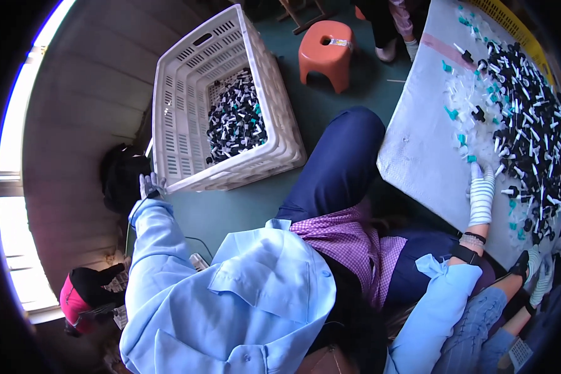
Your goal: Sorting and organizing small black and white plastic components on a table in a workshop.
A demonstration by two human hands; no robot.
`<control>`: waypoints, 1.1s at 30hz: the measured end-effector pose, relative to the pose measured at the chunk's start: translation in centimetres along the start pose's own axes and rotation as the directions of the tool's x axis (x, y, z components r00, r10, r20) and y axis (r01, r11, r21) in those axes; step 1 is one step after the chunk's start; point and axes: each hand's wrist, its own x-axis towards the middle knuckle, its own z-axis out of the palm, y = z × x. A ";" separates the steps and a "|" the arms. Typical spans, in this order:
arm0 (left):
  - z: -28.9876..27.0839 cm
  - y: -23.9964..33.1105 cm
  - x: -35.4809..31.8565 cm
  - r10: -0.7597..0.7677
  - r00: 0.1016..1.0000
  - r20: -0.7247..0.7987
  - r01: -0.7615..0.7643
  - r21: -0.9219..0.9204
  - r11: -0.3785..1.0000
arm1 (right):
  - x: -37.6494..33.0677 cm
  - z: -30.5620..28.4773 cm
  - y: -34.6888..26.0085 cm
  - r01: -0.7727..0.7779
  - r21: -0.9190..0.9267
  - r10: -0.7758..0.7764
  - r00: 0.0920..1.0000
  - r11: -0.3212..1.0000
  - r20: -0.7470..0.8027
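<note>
Two gloved hands work on opposite sides of the seated person. At the left, the left hand (148, 186) in a grey glove touches the near corner of a white slatted plastic crate (181, 93) standing on the green floor; whether its fingers are curled round the rim or lie loose cannot be told. Inside the crate, toward its right side, lies a heap of black, white and teal spray pump heads (235, 121). At the right, the right hand (482, 193) in a striped white glove rests flat on a grey table sheet (417, 143), fingers stretched out together and gripping nothing, their tips at the near edge of a large pile of loose pump parts (530, 124), black and white with scattered teal caps. A yellow crate edge (511, 22) shows at the table's far side. Far off, between crate and table, stands an orange plastic stool (327, 53) bearing a small pale rectangular label on its top. A black bag (121, 174) sits just left of the left hand.
</note>
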 end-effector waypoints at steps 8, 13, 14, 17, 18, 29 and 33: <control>-26.7 7.6 10.7 -0.408 0.816 -0.410 -0.202 -0.863 0.463 | 2.1 -0.6 3.0 0.171 -0.321 -0.205 0.976 0.931 -0.073; -39.1 22.4 6.7 0.137 0.949 -0.284 -0.240 -0.932 -0.273 | 1.2 -1.0 2.0 0.109 -0.536 -0.188 0.977 0.837 -0.095; -37.5 22.9 6.2 -0.048 0.931 -0.362 -0.349 -0.843 -0.409 | 2.0 0.2 2.3 0.146 -0.522 -0.205 0.977 0.841 -0.057; -39.4 23.0 4.9 -0.001 0.942 -0.337 -0.333 -0.931 -0.148 | 1.7 -1.5 3.1 -0.045 -0.312 0.010 0.994 0.949 -0.111; -39.2 22.6 5.6 0.018 0.946 -0.323 -0.318 -0.939 -0.133 | 1.5 -1.3 3.1 -0.035 -0.314 0.005 0.996 0.949 -0.094; -28.9 17.1 5.4 0.023 0.880 -0.475 -0.472 -0.868 0.153 | 2.5 -0.7 3.3 0.069 -0.328 -0.079 0.997 0.942 -0.016; -27.2 13.8 5.8 0.045 0.923 -0.381 -0.357 -0.810 0.466 | 3.3 0.0 5.3 0.169 -0.466 -0.207 0.978 0.869 -0.030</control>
